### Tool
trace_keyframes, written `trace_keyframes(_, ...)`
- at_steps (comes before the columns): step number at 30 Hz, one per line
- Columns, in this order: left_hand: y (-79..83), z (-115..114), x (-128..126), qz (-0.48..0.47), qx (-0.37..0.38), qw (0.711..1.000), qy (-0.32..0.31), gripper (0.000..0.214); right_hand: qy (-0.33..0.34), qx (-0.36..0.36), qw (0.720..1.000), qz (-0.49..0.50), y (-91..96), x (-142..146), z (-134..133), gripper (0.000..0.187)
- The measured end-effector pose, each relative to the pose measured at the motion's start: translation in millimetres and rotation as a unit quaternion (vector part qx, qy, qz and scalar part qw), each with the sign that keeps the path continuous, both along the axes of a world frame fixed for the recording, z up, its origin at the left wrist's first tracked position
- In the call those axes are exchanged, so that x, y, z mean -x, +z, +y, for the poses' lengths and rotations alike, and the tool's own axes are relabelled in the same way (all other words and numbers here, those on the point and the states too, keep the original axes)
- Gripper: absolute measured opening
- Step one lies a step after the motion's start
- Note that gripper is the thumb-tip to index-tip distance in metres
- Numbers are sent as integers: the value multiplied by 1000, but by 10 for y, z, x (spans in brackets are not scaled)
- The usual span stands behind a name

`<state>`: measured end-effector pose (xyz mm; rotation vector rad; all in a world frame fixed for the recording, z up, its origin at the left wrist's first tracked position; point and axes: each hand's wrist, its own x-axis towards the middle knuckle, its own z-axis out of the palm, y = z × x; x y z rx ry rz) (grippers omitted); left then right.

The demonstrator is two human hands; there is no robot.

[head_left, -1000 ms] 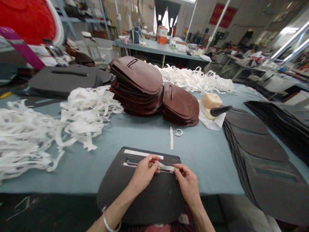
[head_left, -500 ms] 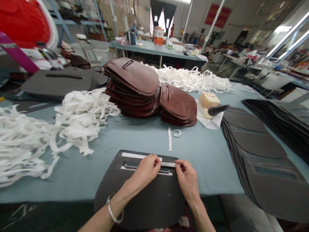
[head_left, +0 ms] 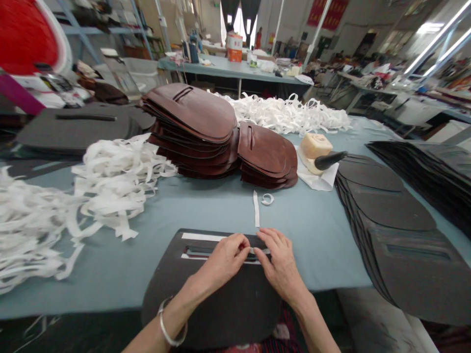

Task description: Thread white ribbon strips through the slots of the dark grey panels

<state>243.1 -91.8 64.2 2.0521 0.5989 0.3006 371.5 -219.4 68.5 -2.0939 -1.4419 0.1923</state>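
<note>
A dark grey felt panel [head_left: 235, 309] with a long slot lies on the blue-grey table directly in front of me. White tape strips [head_left: 202, 237] run along the slot's upper and lower edges. My left hand [head_left: 222, 262] and my right hand [head_left: 279, 260] rest on the panel, fingertips meeting on the white tape at the slot's right end [head_left: 253, 251]. Both seem to pinch that tape. My fingers hide most of the strip's right end. A silver bangle [head_left: 171, 323] circles my left wrist.
Stacks of brown leather panels [head_left: 189, 110] stand ahead, between heaps of white tape strips [head_left: 110, 181]. A stack of dark panels [head_left: 390, 215] lies to the right. Nearby are a short tape strip [head_left: 255, 208], a cream block [head_left: 314, 147], and a black-handled tool [head_left: 329, 161].
My hands have moved closer together, with my right hand shifting left along the slot and covering the tape's right end. The view has tilted slightly.
</note>
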Motion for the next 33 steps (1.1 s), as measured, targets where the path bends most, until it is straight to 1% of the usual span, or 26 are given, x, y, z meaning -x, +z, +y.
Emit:
trace_keyframes(1, 9, -12, 6, -4, 5, 1000, 4, 16, 24, 13, 999, 23, 15, 22, 23, 20)
trace_keyframes(2, 12, -22, 10, -3, 14, 1000, 15, 16, 33, 29, 998, 50, 17, 44, 46, 19)
trace_keyframes(3, 8, -30, 14, 2, 24, 999, 25, 16, 30, 45, 996, 77, 9, 65, 68, 21)
trace_keyframes(5, -14, -39, 26, 10, 24, 999, 43, 18, 0, 65, 991, 119, -19, 86, 107, 25)
trace_keyframes(7, -55, -40, 55, 9, -27, 998, 64, 19, -32, 75, 986, 143, -45, 73, 144, 26)
trace_keyframes(9, -111, -40, 101, 5, -113, 990, 83, 18, -54, 93, 982, 154, -54, 29, 187, 26)
trace_keyframes(11, -177, -47, 158, 12, -181, 980, 78, 18, -63, 116, 978, 159, -53, -26, 241, 24)
trace_keyframes(14, -266, -79, 232, 29, -234, 971, 49, 23, -51, 139, 975, 164, -54, -83, 340, 21)
trace_keyframes(16, -308, -103, 260, 32, -256, 965, 46, 26, -47, 155, 973, 163, -72, -92, 413, 19)
trace_keyframes(19, -341, -126, 275, 28, -272, 960, 54, 27, -68, 180, 971, 141, -123, -81, 513, 16)
trace_keyframes(23, -354, -132, 291, 28, -274, 960, 57, 28, -97, 201, 968, 113, -175, -76, 581, 12)
trace_keyframes(28, -338, -126, 317, 34, -268, 962, 49, 29, -80, 212, 966, 125, -148, -101, 568, 14)
trace_keyframes(33, -339, -123, 325, 29, -265, 963, 52, 30, -72, 209, 965, 139, -128, -94, 557, 18)
